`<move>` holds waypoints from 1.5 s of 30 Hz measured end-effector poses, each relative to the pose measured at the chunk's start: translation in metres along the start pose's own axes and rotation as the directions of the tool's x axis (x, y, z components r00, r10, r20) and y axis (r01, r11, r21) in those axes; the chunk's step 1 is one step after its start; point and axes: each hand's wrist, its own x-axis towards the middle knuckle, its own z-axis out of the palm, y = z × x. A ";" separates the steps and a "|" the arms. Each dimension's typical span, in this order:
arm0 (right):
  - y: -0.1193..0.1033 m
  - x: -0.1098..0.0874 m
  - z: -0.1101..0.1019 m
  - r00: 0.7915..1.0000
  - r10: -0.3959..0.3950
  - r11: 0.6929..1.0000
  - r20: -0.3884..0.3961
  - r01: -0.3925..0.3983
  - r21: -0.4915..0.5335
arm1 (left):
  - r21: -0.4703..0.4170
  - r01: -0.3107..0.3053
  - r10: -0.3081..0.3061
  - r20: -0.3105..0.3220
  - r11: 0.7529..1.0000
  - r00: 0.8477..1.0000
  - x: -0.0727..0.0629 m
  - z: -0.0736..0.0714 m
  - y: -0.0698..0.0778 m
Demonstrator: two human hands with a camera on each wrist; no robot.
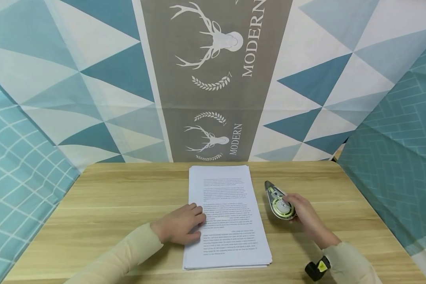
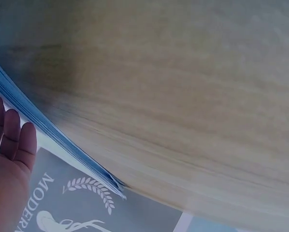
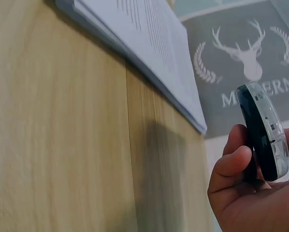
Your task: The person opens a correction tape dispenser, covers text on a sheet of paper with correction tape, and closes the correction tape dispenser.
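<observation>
A stack of printed paper [image 1: 227, 221] lies on the wooden table, its top sheet covered in lines of text. My left hand [image 1: 182, 225] is at the stack's left edge, fingers loosely bent over the margin and holding nothing; the left wrist view shows those fingers [image 2: 11, 135] beside the stack's layered side. To the right of the paper, my right hand [image 1: 303, 215] grips a correction tape dispenser [image 1: 279, 202] with a clear case and green parts, its narrow tip pointing away. In the right wrist view the dispenser [image 3: 264, 133] is seen edge-on between thumb and fingers, raised off the table.
The wooden table [image 1: 110, 209] extends on both sides of the stack. Behind it hangs a patterned cloth [image 1: 213, 98] with deer heads and triangles, and tiled-pattern cloths flank the sides. A black strap device [image 1: 317, 269] is on the right wrist.
</observation>
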 end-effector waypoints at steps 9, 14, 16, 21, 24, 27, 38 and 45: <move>0.012 0.017 -0.015 0.998 0.057 0.998 -0.029 -0.057 0.001 | -0.010 0.011 -0.011 0.015 1.000 1.000 -0.002 0.002 0.000; 0.016 0.026 -0.021 0.997 0.064 0.998 -0.042 -0.064 0.001 | -0.030 0.023 -0.022 0.020 0.999 1.000 -0.002 0.001 0.000; 0.017 0.029 -0.023 0.997 0.063 0.998 -0.042 -0.063 0.006 | -0.033 0.025 -0.025 0.022 0.999 0.999 -0.002 0.001 0.001; 0.020 0.036 -0.028 0.996 0.074 0.997 -0.051 -0.074 -0.003 | -0.030 0.025 -0.024 0.021 0.999 0.999 -0.002 0.003 0.001; 0.020 0.039 -0.030 0.994 0.086 0.996 -0.064 -0.088 -0.029 | -0.028 0.029 -0.028 0.020 0.999 0.999 -0.002 0.003 0.001; 0.021 0.043 -0.031 0.993 0.090 0.994 -0.078 -0.094 -0.056 | -0.029 0.037 -0.036 0.024 0.999 0.999 -0.002 0.003 0.001; 0.024 0.050 -0.030 0.991 0.077 0.987 -0.113 -0.092 -0.130 | -0.033 0.036 -0.036 0.009 0.999 0.999 -0.002 0.003 0.003; 0.027 0.052 -0.029 0.990 0.049 0.978 -0.133 -0.074 -0.196 | -0.027 0.038 -0.038 0.001 0.999 0.999 -0.002 0.003 0.003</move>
